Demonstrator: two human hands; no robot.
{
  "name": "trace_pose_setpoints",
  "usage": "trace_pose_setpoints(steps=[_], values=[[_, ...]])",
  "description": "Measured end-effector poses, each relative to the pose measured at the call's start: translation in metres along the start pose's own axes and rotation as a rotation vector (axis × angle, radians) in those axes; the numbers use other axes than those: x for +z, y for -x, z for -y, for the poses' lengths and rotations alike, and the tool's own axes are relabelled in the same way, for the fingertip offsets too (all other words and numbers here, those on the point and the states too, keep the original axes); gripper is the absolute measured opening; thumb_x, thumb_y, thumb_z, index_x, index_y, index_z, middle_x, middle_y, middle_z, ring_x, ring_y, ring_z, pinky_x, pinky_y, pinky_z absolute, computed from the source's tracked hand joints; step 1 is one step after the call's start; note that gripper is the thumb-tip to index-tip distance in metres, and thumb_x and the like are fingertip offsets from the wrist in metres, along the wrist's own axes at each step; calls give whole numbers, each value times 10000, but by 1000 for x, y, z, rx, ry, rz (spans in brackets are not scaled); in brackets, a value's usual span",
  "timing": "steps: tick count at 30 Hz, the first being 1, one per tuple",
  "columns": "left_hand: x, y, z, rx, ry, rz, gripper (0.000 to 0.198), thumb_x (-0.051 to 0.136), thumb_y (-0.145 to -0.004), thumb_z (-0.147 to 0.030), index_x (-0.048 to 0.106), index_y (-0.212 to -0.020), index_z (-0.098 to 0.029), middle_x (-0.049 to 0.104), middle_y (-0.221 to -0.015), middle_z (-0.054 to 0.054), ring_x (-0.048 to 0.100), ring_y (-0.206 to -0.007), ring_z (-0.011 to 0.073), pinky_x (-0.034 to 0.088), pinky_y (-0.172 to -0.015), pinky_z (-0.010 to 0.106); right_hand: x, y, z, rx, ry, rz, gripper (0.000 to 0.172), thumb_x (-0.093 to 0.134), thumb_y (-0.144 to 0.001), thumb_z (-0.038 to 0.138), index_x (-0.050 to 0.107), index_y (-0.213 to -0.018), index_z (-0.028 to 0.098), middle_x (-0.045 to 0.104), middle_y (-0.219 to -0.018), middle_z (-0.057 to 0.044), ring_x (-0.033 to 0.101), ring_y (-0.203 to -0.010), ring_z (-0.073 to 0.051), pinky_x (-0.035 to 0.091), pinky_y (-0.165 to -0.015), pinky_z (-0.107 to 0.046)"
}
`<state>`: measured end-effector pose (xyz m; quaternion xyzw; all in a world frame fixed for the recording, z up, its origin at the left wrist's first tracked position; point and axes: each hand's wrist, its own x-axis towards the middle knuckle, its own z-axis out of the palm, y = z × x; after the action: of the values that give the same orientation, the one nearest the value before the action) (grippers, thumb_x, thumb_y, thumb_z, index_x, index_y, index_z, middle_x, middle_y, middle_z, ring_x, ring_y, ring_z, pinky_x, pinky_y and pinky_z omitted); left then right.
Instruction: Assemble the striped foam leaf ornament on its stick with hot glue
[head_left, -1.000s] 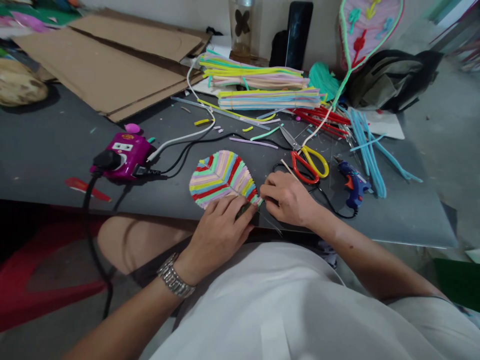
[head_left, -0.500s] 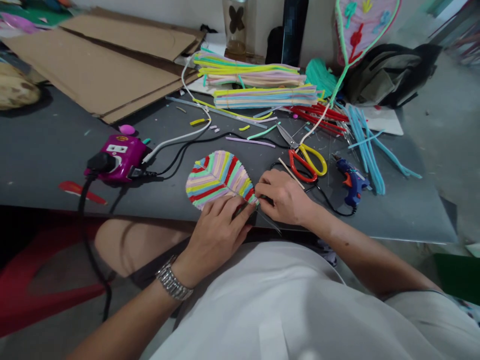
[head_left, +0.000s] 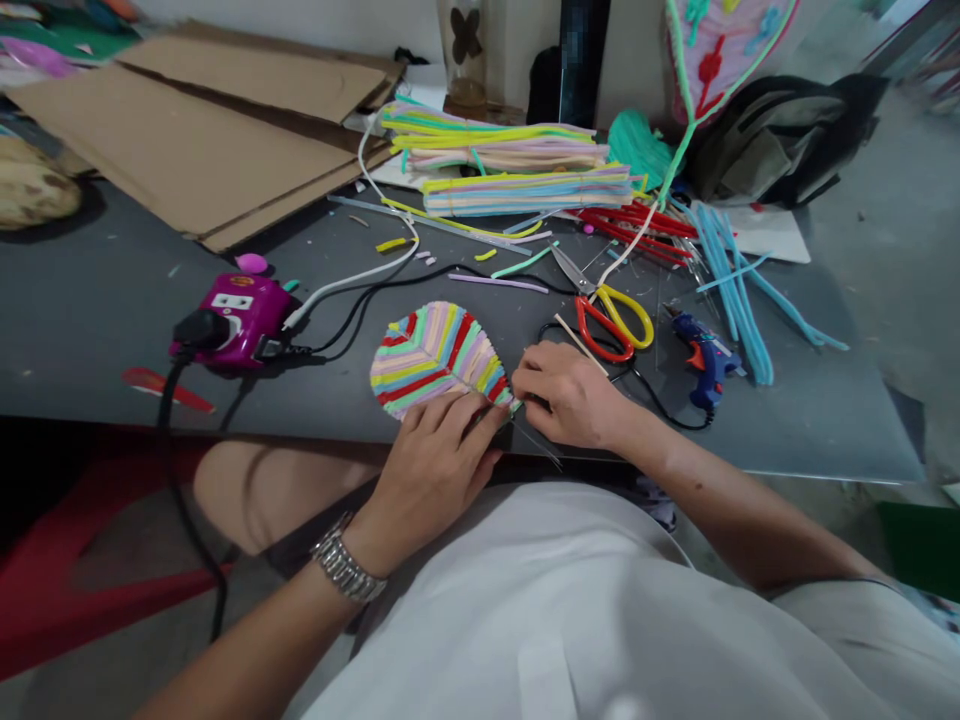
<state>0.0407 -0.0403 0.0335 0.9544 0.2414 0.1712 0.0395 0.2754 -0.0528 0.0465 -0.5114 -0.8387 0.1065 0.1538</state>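
Note:
A leaf shape of striped pipe cleaners [head_left: 435, 355], in red, yellow, blue, pink and green, lies at the table's front edge. My left hand [head_left: 450, 440] is closed on its lower edge, fingers over the top and the thumb underneath near the tip. At that narrow right end, my right hand [head_left: 562, 395] pinches the leaf's tip between thumb and curled fingers. Exactly what sits between those fingertips is hidden. Thin wires [head_left: 538, 443] stick out below the tip, between my hands. Scissors with red and yellow handles [head_left: 604, 310] lie just beyond my right hand.
A blue glue gun [head_left: 703, 355] lies to the right, near blue pipe cleaners [head_left: 731, 290]. Bundled pipe cleaners [head_left: 525, 190] and red ones [head_left: 645, 230] lie farther back. On the left are a purple power socket [head_left: 236, 320] with cables and cardboard sheets [head_left: 225, 140].
Both hands keep nearly the same place on the leaf. The camera view has shifted slightly; nothing has visibly been picked up or let go.

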Motion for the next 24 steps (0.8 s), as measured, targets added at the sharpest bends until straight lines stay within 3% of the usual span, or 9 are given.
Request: trace_pose_setpoints(steps=[10,19,24], values=[[-4,-2,-4,-13,-42,39,403,602,-979,-208,596,-1379,-159,657,-1245,166,583,-1179,333,508,-900,476,-1,3,3,29,-10,-6,159,510,-837,90,637,-864,183,619,-883,-91,500,-852,-241,326,-744,-351],[-11,-13,6,141,15,90,357,617,-993,-235,632,-1318,-90,692,-1308,154,575,-1266,313,481,-1050,481,2,8,5,59,11,-24,181,512,-857,87,667,-898,171,642,-908,-102,517,-860,-242,336,-752,-352],[-11,-16,13,134,66,105,332,610,-995,-231,652,-1303,-116,696,-1266,144,607,-1197,289,511,-1007,462,1,13,10,79,38,-35,161,540,-892,129,692,-909,179,640,-911,-91,521,-877,-239,329,-757,-349]])
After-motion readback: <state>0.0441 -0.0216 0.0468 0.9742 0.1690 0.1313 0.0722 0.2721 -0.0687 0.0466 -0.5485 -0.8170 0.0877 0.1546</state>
